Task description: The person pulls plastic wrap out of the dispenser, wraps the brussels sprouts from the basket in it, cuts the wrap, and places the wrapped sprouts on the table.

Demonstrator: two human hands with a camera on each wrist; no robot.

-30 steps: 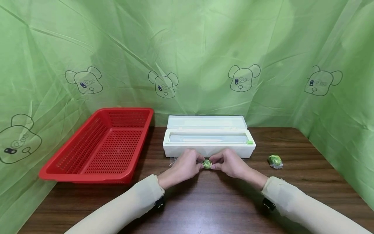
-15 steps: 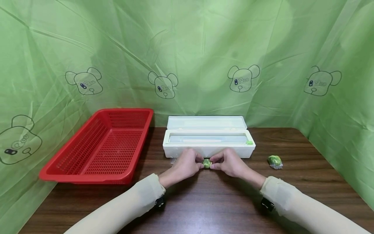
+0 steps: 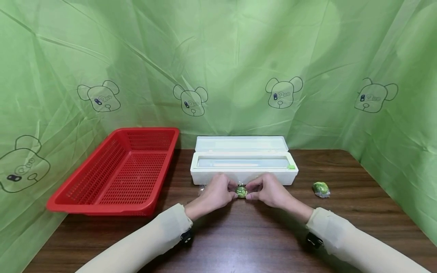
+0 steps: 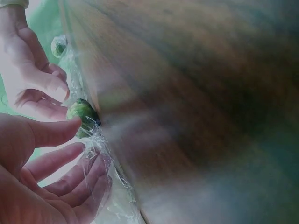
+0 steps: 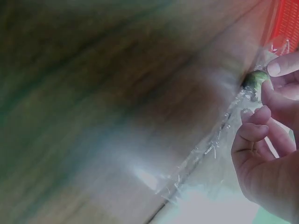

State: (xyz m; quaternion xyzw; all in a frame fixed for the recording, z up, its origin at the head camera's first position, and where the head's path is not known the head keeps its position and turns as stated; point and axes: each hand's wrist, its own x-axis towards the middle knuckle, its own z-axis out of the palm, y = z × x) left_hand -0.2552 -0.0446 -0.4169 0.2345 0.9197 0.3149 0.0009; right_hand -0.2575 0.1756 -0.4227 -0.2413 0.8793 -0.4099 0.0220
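Left hand (image 3: 216, 194) and right hand (image 3: 268, 192) meet on the wooden table (image 3: 239, 235), fingertips curled inward and pinching a small green sprout (image 3: 241, 192) between them; clear plastic wrap (image 4: 100, 154) lies under the sprout and the fingers. Just behind stands a white wrap dispenser box (image 3: 243, 165), lid open, roll inside. A second wrapped sprout (image 3: 321, 189) lies well to the right. The red basket (image 3: 116, 172) at left holds nothing visible.

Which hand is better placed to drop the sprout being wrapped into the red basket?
Probably the left hand: it pinches the sprout and is on the basket's side.
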